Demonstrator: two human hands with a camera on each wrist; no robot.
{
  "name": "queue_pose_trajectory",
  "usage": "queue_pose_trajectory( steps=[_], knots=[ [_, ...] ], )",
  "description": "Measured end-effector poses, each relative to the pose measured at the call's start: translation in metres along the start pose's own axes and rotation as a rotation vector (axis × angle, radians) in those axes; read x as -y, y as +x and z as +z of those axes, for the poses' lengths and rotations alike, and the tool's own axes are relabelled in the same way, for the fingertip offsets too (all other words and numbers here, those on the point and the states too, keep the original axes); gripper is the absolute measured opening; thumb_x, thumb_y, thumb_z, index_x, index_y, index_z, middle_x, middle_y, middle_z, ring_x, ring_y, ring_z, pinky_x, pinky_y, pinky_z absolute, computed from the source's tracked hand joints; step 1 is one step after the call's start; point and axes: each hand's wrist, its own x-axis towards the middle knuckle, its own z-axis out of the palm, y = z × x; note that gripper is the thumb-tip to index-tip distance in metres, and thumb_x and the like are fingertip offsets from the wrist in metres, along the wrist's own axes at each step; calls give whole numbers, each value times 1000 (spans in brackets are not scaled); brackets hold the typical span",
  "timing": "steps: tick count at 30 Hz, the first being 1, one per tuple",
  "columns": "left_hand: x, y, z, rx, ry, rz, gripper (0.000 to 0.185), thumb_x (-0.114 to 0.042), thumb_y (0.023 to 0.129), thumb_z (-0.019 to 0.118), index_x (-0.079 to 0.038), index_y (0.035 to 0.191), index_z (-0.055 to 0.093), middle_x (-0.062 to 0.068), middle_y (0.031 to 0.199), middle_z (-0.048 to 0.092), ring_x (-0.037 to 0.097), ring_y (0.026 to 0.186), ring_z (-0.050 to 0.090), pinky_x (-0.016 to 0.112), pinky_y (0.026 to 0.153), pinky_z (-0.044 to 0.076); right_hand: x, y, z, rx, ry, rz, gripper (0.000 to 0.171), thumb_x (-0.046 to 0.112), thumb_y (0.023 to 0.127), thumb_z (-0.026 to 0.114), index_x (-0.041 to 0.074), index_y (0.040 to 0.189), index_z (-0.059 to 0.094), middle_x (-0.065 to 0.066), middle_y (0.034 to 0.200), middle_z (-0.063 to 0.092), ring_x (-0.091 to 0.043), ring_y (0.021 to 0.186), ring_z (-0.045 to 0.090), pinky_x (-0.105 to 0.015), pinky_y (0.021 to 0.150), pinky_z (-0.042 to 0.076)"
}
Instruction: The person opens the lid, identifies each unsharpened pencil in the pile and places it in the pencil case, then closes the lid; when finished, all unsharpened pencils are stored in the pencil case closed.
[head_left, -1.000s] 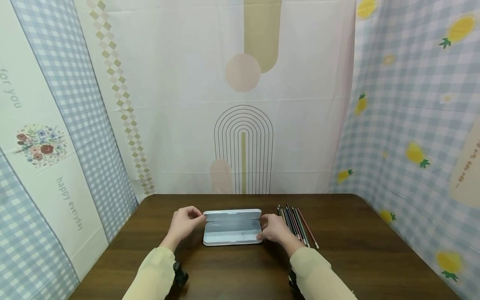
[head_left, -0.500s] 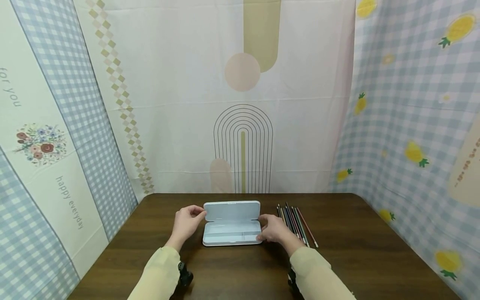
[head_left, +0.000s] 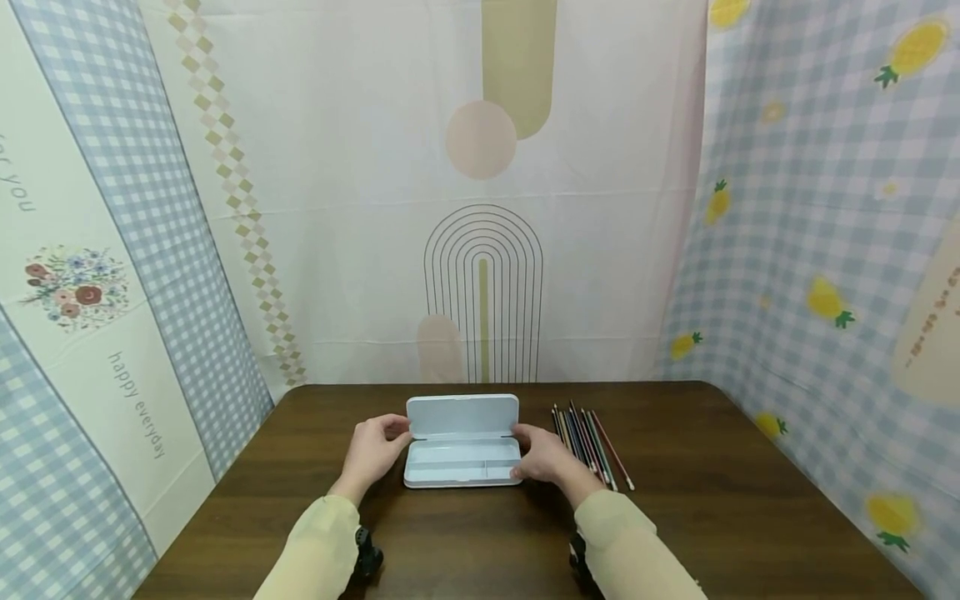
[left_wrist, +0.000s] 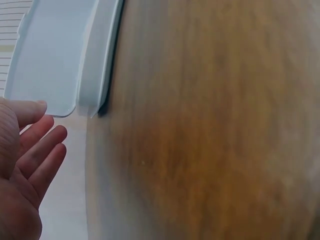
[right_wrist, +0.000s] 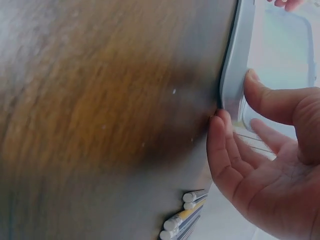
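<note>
A white pencil case (head_left: 462, 463) lies on the table with its lid (head_left: 462, 417) raised and tilted back. Its base has a long compartment and a small one at right; no pencils show inside. My left hand (head_left: 375, 450) is at the lid's left edge. In the left wrist view the thumb (left_wrist: 35, 111) overlaps the lid's corner, while the other fingers extend loosely past the edge. With thumb and fingers, my right hand (head_left: 546, 454) holds the right end of the base. In the right wrist view its thumb (right_wrist: 255, 90) rests on the case's rim.
Several pencils (head_left: 592, 442) lie in a loose bunch just right of my right hand, white ends towards me. The brown wooden table (head_left: 465, 542) meets patterned cloth (head_left: 360, 275) at the back and sides.
The lid has swung up and back from a low, half-raised tilt to a wide-open stance. My left hand rose slightly with it; the right hand kept its hold on the base.
</note>
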Motion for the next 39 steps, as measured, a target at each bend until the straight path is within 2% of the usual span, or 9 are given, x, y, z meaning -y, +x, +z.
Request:
queue_pose_trajectory(
  steps=[7,12,14,17,21,25,30,36,39],
  knots=[
    [1,-2,-1,85,47,-15,27,-2,93,81,-2,119,78,10,113,79,29,106,76,50,96,59,-3,1,-1,25,52,-32,88,-6,76,89,4,155,53,-25,146,62,-38,126,58,-52,101,50],
    [-1,-1,-1,115,123,12,36,1,90,83,-4,125,76,10,117,78,30,110,74,51,98,59,-6,3,-2,39,63,-59,90,-8,76,89,4,157,50,-26,148,60,-38,131,57,-47,98,50],
    [-3,0,-1,119,161,45,38,1,89,83,-4,126,76,10,116,78,30,110,74,52,96,59,-8,3,-3,42,77,-71,91,-10,76,88,3,157,49,-27,148,60,-36,130,59,-42,92,52],
    [-6,-1,0,128,217,78,40,-1,89,84,-6,128,76,7,112,77,29,108,74,51,94,60,-11,4,-3,59,121,-68,92,-15,77,86,2,159,47,-28,149,59,-31,116,65,-34,80,51],
    [-7,-2,-1,126,262,96,40,-1,88,85,-8,127,77,5,110,76,26,104,73,48,90,61,-12,4,-3,95,150,-59,93,-17,78,84,2,160,45,-29,151,56,-28,102,64,-29,68,47],
    [-8,-3,-3,122,282,103,40,0,87,86,-6,125,78,7,110,76,26,102,72,48,89,61,-9,5,-3,109,162,-40,94,-18,78,83,4,161,44,-29,152,56,-28,104,63,-28,63,46],
    [-7,-4,-4,138,314,111,43,-1,86,87,-3,128,77,11,121,75,32,112,71,51,95,59,-7,2,-4,133,187,-27,96,-19,78,83,4,162,43,-30,154,53,-30,107,62,-29,63,47],
    [-4,-4,-5,101,349,208,59,-1,81,92,-2,137,72,13,138,62,31,116,67,47,90,59,-9,1,-6,142,197,-27,95,-18,79,82,5,163,42,-31,156,50,-28,98,62,-31,66,47],
    [-2,-3,-7,80,395,286,71,-3,78,95,-3,143,68,15,147,55,34,127,61,50,100,55,-9,1,-7,146,187,-35,95,-18,80,83,5,163,42,-31,156,50,-28,103,61,-32,71,48]
  ],
)
